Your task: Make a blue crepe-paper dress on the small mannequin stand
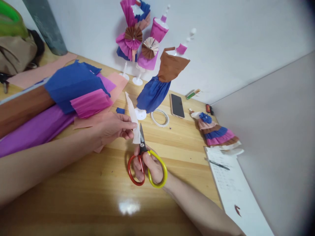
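Note:
Between the thumb and fingers of my left hand (120, 127) is a narrow strip of white paper (133, 111), its long end pointing away from me. My right hand (150, 167) grips scissors (142, 144) with one red and one yellow handle loop. The dark blades point up and away, right beside the strip's edge; whether they touch it I cannot tell. Just beyond stands a small dress form (169, 68) in a brown paper top and a gathered blue skirt. A roll of tape (159, 118) and a small blue paper scrap (120, 110) lie near the strip.
Coloured crepe paper (73, 87) is heaped on the left. Two more dressed forms (133, 39) stand against the wall. A phone (177, 106), a green glue tube (193, 94), a layered paper dress (216, 131) and a written sheet (231, 183) with a pen (219, 164) are on the right.

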A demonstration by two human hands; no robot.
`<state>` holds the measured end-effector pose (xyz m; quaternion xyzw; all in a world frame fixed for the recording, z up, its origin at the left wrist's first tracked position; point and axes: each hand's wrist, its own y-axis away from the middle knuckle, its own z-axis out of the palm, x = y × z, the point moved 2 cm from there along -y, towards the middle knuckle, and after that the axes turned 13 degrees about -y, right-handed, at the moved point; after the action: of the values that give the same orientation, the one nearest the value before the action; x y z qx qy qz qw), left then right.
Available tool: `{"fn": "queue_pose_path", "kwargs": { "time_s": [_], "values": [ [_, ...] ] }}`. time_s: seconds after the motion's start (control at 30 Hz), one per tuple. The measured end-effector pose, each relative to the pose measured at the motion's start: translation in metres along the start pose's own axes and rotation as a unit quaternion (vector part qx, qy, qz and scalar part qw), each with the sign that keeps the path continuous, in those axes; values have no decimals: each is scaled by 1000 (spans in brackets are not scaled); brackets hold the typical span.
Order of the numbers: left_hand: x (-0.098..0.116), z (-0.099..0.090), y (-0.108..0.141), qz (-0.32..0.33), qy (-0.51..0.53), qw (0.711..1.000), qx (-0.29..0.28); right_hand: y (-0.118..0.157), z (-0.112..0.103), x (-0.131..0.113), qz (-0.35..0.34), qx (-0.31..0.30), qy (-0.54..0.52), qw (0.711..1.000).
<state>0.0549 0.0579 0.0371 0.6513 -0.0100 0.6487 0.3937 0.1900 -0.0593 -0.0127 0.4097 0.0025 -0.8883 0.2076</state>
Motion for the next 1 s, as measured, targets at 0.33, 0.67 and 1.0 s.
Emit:
{"fn": "queue_pose_path", "kwargs": {
  "time_s": [0.33,0.67,1.0],
  "values": [
    [-4,-3,-2,2,1,1000,-12,-1,3,3,8,2,-34,999],
    [-6,-3,-3,5,-5,1000,-20,1,2,-1,54,7,-57,997],
    [-6,0,0,0,-1,1000,-25,2,-3,1,51,-5,-49,997]
  ]
}}
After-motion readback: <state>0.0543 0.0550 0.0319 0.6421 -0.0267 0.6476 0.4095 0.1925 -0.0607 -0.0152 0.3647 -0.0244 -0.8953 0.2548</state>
